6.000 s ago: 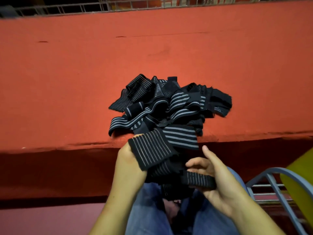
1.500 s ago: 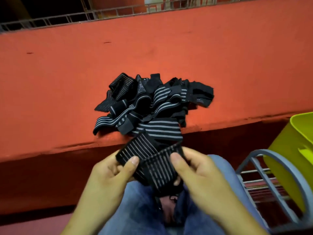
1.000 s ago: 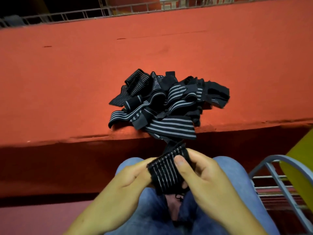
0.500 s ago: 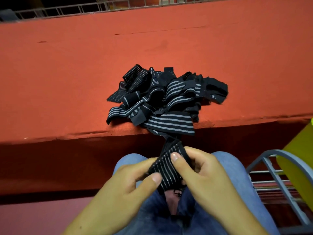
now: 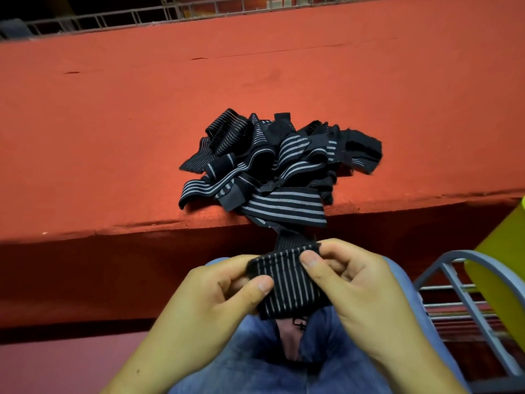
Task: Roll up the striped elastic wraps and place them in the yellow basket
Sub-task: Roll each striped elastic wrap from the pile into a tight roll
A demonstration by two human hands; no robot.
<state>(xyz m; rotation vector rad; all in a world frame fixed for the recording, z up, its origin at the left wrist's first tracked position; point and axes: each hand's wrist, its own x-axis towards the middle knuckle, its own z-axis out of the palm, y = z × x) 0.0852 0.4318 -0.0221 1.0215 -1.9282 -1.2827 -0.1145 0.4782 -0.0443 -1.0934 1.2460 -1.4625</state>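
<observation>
The striped wrap (image 5: 287, 282), soft and stretchy, was pinched near the lap between both thumbs and fingers, left hand (image 5: 216, 302) and right hand (image 5: 355, 285); its tail was judged best kept taut, held by its edges

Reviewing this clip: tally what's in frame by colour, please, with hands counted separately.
Black, grey-striped: 2 (wrap being rolled; tangled pile of wraps, whose number cannot be told)
Yellow: 1 (basket, partly out of frame)
Red: 1 (ledge)
Grey metal: 1 (rack)
Hands: 2 (left hand; right hand)
Total: 7
</observation>
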